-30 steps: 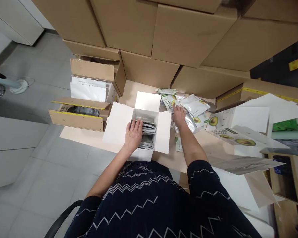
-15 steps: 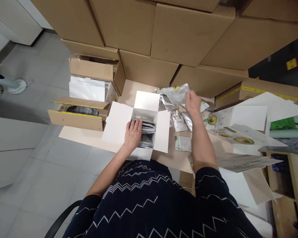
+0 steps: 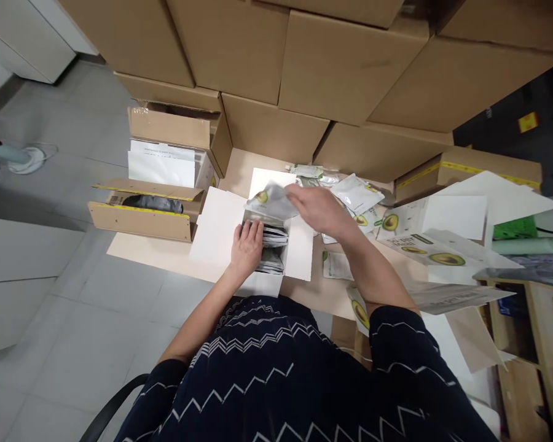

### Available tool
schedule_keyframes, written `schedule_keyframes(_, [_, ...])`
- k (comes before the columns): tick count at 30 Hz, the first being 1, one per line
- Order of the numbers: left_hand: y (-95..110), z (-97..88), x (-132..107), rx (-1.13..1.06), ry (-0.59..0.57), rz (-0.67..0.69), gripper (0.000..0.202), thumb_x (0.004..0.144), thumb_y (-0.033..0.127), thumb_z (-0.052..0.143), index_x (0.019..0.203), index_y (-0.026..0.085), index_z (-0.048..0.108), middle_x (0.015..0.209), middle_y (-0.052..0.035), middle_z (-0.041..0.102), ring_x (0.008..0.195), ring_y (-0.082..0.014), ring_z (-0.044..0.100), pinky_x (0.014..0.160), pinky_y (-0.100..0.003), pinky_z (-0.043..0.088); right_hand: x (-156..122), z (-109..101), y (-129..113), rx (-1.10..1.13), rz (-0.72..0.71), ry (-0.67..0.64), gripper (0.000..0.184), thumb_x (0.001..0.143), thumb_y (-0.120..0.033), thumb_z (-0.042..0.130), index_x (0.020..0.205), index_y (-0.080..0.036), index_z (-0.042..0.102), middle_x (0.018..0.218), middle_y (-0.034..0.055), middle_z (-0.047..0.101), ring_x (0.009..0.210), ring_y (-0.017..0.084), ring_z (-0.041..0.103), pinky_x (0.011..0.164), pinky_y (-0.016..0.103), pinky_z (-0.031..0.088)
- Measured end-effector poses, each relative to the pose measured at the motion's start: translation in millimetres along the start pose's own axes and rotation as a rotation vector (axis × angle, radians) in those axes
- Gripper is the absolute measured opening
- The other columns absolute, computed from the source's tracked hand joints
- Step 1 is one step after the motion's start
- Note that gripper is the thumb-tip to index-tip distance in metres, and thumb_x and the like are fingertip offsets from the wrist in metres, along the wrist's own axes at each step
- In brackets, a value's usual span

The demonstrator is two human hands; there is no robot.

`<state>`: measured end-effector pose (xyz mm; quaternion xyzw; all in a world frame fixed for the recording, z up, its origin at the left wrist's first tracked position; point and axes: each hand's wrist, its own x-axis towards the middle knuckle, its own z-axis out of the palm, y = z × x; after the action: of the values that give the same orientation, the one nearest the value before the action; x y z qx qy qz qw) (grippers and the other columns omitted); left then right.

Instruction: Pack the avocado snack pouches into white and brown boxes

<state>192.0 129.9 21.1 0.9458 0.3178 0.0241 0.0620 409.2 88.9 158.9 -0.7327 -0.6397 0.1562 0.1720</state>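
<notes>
An open white box (image 3: 299,252) stands on the table in front of me, its flaps folded outward. Inside it, silvery pouches (image 3: 273,263) are packed on edge. My left hand (image 3: 247,247) lies over the box's left side, fingers stretched out and resting against the packed pouches. Above the far end of the box, my right hand (image 3: 316,207) pinches the right edge of a silvery pouch (image 3: 271,201) with an avocado picture. Beyond the right hand, loose pouches (image 3: 357,193) lie in a pile, partly hidden by that arm. A smaller white-and-green packet (image 3: 336,265) lies beside my right forearm.
Brown cardboard boxes (image 3: 322,67) are stacked like a wall behind the table (image 3: 152,253). Opened brown cartons (image 3: 141,224) stand on the left. White boxes with avocado prints (image 3: 435,252) and raised flaps crowd the right side. A wooden shelf (image 3: 529,331) stands at far right.
My right hand has carried the avocado pouch leftward from the loose pile to above the white box. My left hand has stayed in place on the packed pouches.
</notes>
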Motion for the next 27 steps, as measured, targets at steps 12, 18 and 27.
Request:
schedule_keyframes(12, [1,-2.6,0,-0.009,-0.01,-0.007,0.056,0.096,0.023,0.042,0.149,0.007,0.043,0.154,-0.0168,0.045,0.143,-0.0351,0.04,0.119,-0.054,0.027,57,90,3,-0.258,-0.011,-0.536,0.029,0.097,-0.023,0.043,0.112,-0.018,0.067,0.114,0.0148,0.072,0.096,0.026,0.069,0.07,0.03,0.045])
schedule_keyframes(18, [3,-4.7,3,-0.018,-0.025,-0.02,0.057,0.095,0.022,0.041,0.15,0.006,0.04,0.156,-0.0178,0.04,0.144,-0.0345,0.039,0.12,-0.055,0.027,55,102,3,-0.297,0.031,-0.503,0.031,0.093,-0.015,0.046,0.109,-0.015,0.073,0.115,0.017,0.073,0.102,0.029,0.069,0.078,0.035,0.052])
schedule_keyframes(27, [2,-5.8,4,0.045,-0.092,0.006,0.063,0.094,0.025,0.045,0.152,0.003,0.035,0.16,-0.0192,0.031,0.144,-0.0351,0.038,0.121,-0.056,0.022,46,89,8,-0.026,-0.069,-0.587,0.024,0.094,-0.021,0.05,0.091,-0.014,0.073,0.1,0.0137,0.076,0.093,0.024,0.069,0.08,0.031,0.05])
